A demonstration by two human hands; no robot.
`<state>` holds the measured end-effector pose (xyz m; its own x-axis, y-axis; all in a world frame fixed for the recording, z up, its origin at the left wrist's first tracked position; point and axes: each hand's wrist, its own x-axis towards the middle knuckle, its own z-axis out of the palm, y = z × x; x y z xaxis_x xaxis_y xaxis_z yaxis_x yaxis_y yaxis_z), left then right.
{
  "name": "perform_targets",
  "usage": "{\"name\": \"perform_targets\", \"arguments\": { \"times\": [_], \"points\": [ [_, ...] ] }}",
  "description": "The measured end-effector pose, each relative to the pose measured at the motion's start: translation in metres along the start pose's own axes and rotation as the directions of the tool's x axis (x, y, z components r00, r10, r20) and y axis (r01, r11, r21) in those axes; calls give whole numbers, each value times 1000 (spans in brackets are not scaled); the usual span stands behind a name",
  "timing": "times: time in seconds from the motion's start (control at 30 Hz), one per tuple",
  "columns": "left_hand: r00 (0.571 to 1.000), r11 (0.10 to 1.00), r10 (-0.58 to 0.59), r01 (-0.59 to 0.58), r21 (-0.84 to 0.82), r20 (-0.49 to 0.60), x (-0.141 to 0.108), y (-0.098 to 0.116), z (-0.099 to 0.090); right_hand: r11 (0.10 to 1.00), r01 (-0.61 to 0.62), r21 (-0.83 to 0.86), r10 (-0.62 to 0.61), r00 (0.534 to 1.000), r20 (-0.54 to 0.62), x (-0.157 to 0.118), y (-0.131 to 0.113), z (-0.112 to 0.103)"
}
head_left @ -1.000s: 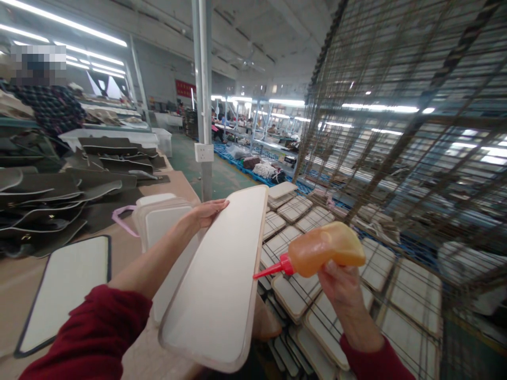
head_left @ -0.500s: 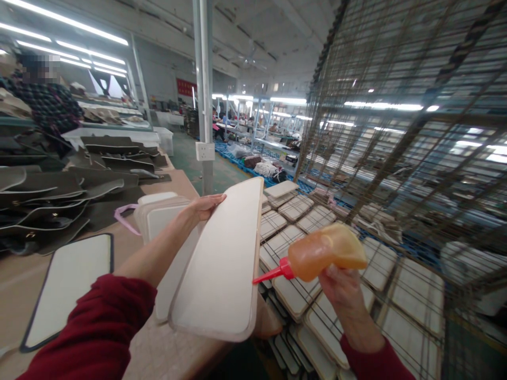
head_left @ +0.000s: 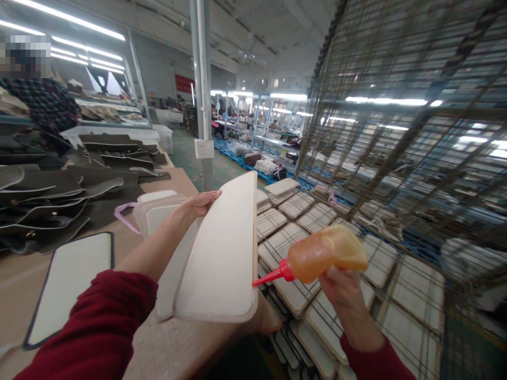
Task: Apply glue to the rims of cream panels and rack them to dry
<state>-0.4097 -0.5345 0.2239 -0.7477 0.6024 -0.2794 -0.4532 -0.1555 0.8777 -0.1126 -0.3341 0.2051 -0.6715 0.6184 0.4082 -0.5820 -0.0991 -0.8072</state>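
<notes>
L hand (head_left: 201, 203) fingers pinch the panel's (head_left: 222, 253) far left edge above the desk (head_left: 162, 348), R hand (head_left: 345, 290) fingers hold the bottle (head_left: 317, 254) w/ nozzle (head_left: 271, 276) at panel's right edge; oversqueezing or wobble could prob. smear its face.

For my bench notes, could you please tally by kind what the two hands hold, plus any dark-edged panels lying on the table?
Squeeze bottle, right hand: 1
Pale panel, left hand: 1
Dark-edged panel, table: 1
Total: 3
</notes>
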Motion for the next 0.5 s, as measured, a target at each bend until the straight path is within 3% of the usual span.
{"name": "perform_targets", "arguments": {
  "times": [0.5],
  "points": [
    [995, 999, -1, -3, -47, -100, 8, 1, -16, 999, 27, -28, -27, 1000, 4, -1, 0, -6]
  ]
}}
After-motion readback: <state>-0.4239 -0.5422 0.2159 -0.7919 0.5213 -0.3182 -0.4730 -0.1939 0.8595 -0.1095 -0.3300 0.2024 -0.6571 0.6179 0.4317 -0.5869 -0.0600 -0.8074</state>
